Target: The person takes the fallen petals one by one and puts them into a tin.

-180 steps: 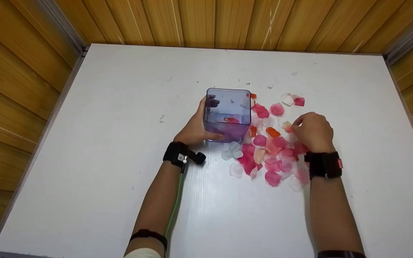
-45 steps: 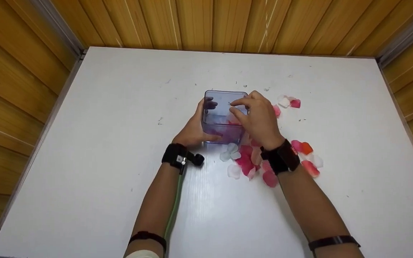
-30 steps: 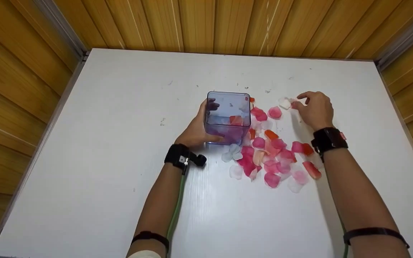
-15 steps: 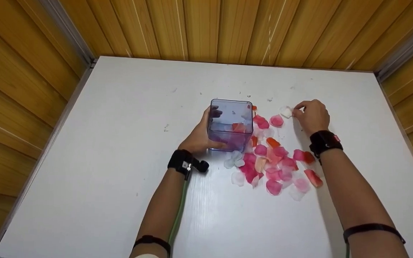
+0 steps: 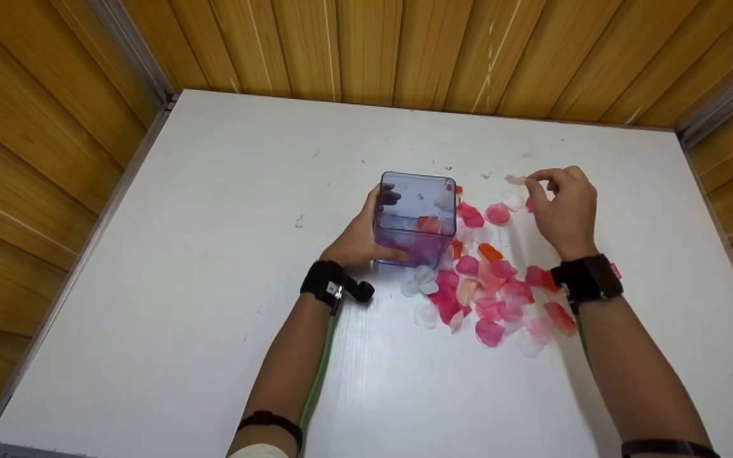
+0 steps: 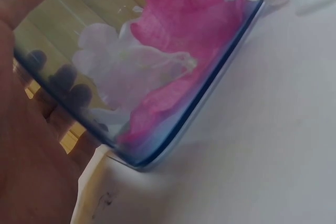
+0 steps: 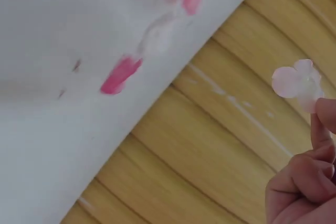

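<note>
My left hand [image 5: 357, 238] grips a clear bluish square plastic container [image 5: 415, 216] from its left side, thumb across the near wall and fingers behind it. Pink and white petals [image 6: 178, 35] lie at the container's bottom in the left wrist view, with a red-orange one [image 5: 429, 224] showing through the opening in the head view. At the right, my right hand [image 5: 567, 210] pinches a pale pink petal [image 7: 302, 85] between thumb and index finger, raised off the table. Below that hand lie a white petal [image 5: 512, 201] and a deep pink petal [image 7: 121, 75].
Loose pink, red, orange and white petals [image 5: 489, 331] spread over the white table [image 5: 214, 254] to the right of and in front of the container. A pale flower-shaped petal [image 5: 418, 282] lies at its near corner. Wood-patterned panels [image 5: 366, 51] stand behind the table.
Earlier my right hand was over the container, then moved right to the far petals. Now it has lifted a pale pink petal from there. My left hand keeps holding the container.
</note>
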Available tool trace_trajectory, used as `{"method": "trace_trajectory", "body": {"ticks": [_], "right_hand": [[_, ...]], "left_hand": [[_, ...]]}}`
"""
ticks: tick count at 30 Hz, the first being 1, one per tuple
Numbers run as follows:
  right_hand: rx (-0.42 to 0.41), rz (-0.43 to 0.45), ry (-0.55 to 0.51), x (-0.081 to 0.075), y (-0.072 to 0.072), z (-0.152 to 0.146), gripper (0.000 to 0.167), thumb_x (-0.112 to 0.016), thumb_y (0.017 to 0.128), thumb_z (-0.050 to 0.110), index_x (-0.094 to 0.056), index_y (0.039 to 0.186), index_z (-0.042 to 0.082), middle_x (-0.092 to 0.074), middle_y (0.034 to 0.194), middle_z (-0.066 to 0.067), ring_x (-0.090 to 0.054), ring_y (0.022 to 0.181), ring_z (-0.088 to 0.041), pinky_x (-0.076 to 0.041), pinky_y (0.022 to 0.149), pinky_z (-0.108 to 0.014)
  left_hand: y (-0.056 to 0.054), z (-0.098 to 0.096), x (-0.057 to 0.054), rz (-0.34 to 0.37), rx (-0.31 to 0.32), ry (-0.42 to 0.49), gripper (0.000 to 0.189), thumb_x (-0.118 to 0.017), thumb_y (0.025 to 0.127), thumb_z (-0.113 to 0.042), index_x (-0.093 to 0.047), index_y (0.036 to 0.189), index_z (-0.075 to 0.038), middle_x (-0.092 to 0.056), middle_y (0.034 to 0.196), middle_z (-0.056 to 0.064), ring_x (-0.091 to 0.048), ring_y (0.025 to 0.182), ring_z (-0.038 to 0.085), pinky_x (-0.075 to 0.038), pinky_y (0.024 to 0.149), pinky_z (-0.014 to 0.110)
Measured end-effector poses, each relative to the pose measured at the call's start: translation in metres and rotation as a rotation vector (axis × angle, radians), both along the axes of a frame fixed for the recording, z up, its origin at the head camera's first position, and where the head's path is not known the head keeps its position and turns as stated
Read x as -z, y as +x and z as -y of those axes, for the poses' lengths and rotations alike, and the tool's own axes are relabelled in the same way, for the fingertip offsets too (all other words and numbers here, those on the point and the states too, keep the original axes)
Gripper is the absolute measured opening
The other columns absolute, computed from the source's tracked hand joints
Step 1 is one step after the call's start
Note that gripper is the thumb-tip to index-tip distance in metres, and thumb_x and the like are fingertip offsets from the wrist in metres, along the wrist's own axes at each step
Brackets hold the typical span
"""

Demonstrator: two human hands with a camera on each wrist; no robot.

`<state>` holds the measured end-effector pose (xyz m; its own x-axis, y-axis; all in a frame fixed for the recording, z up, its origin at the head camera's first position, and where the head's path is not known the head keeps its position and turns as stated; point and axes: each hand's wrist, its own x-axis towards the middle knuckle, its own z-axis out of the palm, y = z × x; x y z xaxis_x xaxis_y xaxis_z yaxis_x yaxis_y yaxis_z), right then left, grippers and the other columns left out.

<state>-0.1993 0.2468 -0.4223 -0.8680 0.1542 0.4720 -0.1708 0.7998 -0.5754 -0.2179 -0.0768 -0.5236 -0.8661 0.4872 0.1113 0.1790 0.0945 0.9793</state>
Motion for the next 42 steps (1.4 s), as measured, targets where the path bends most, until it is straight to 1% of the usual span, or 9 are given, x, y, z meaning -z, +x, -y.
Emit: {"method": "trace_trajectory", "body": {"ticks": [7, 11, 14, 19, 24, 29, 34, 37, 42], "right_hand": [[-0.178, -0.190, -0.059, -0.004, 0.024, 0.057, 0.014, -0.076, 0.094, 0.007, -0.077, 0.099, -0.005, -0.053, 0.080, -0.020, -0.048, 0.075, -0.027, -0.032, 0.069, -0.027], [-0.272, -0.175, -0.098, -0.007, 0.027, 0.091, 0.013, -0.078, 0.092, 0.008, -0.078, 0.099, -0.002, -0.053, 0.081, -0.019, -0.049, 0.076, -0.026, -0.033, 0.067, -0.026], [-0.316, -0.136, -0.057, -0.005, 0.026, 0.110, 0.013, -0.079, 0.092, 0.012, -0.080, 0.098, 0.000, -0.051, 0.082, -0.017, -0.048, 0.074, -0.025, -0.034, 0.064, -0.028], [-0.311, -0.107, 0.046, -0.002, 0.024, 0.126, 0.012, -0.083, 0.089, 0.012, -0.081, 0.096, 0.002, -0.049, 0.084, -0.012, -0.049, 0.072, -0.024, -0.036, 0.061, -0.032], [-0.307, -0.063, 0.069, -0.007, 0.021, 0.130, 0.014, -0.082, 0.089, 0.012, -0.082, 0.100, 0.002, -0.047, 0.084, -0.011, -0.051, 0.074, -0.025, -0.038, 0.061, -0.032], [-0.330, -0.082, 0.047, -0.007, 0.016, 0.120, 0.018, -0.077, 0.094, 0.012, -0.080, 0.107, 0.000, -0.050, 0.085, -0.015, -0.051, 0.076, -0.027, -0.035, 0.063, -0.030], [-0.247, -0.097, 0.013, -0.007, 0.000, 0.079, 0.017, -0.074, 0.096, 0.009, -0.079, 0.106, -0.004, -0.054, 0.088, -0.020, -0.052, 0.080, -0.034, -0.033, 0.068, -0.031], [-0.132, -0.001, 0.042, -0.005, -0.012, 0.043, 0.018, -0.070, 0.098, 0.009, -0.078, 0.108, -0.004, -0.055, 0.091, -0.022, -0.054, 0.086, -0.036, -0.035, 0.070, -0.035], [0.049, 0.257, 0.158, 0.007, -0.027, -0.014, 0.025, -0.065, 0.100, 0.014, -0.077, 0.113, -0.004, -0.056, 0.100, -0.025, -0.055, 0.094, -0.040, -0.041, 0.073, -0.045]], "left_hand": [[0.000, 0.000, 0.000, -0.025, -0.005, -0.011, 0.136, -0.100, 0.063, -0.023, -0.010, 0.164, -0.027, -0.040, 0.158, 0.008, -0.040, 0.143, 0.022, -0.029, 0.121, 0.042], [-0.002, -0.001, 0.000, -0.034, -0.013, -0.003, 0.136, -0.100, 0.062, -0.020, -0.011, 0.164, -0.026, -0.042, 0.155, 0.004, -0.042, 0.141, 0.020, -0.031, 0.119, 0.042], [-0.002, -0.003, 0.002, -0.029, -0.006, 0.012, 0.136, -0.099, 0.063, -0.019, -0.009, 0.165, -0.026, -0.044, 0.153, 0.003, -0.046, 0.136, 0.020, -0.034, 0.117, 0.041], [-0.001, -0.005, 0.005, -0.031, 0.020, 0.019, 0.134, -0.099, 0.065, -0.020, -0.009, 0.164, -0.026, -0.045, 0.152, 0.005, -0.048, 0.133, 0.020, -0.036, 0.115, 0.040], [-0.002, -0.002, 0.002, -0.024, 0.015, 0.043, 0.134, -0.099, 0.064, -0.017, -0.010, 0.164, -0.026, -0.044, 0.153, 0.007, -0.048, 0.132, 0.021, -0.037, 0.114, 0.041], [-0.002, 0.001, 0.001, -0.035, 0.007, 0.017, 0.134, -0.099, 0.065, -0.019, -0.009, 0.164, -0.025, -0.043, 0.154, 0.009, -0.048, 0.134, 0.019, -0.036, 0.116, 0.040], [-0.001, 0.000, 0.001, -0.052, -0.006, -0.007, 0.133, -0.099, 0.064, -0.023, -0.011, 0.164, -0.025, -0.041, 0.155, 0.005, -0.044, 0.139, 0.019, -0.033, 0.118, 0.040], [-0.001, -0.001, 0.001, -0.048, -0.002, -0.003, 0.132, -0.099, 0.064, -0.023, -0.012, 0.163, -0.025, -0.041, 0.155, 0.005, -0.044, 0.139, 0.018, -0.033, 0.118, 0.040], [-0.002, 0.000, 0.001, -0.055, 0.006, 0.011, 0.130, -0.099, 0.065, -0.019, -0.014, 0.163, -0.019, -0.040, 0.157, 0.012, -0.043, 0.140, 0.018, -0.032, 0.119, 0.041]]}}
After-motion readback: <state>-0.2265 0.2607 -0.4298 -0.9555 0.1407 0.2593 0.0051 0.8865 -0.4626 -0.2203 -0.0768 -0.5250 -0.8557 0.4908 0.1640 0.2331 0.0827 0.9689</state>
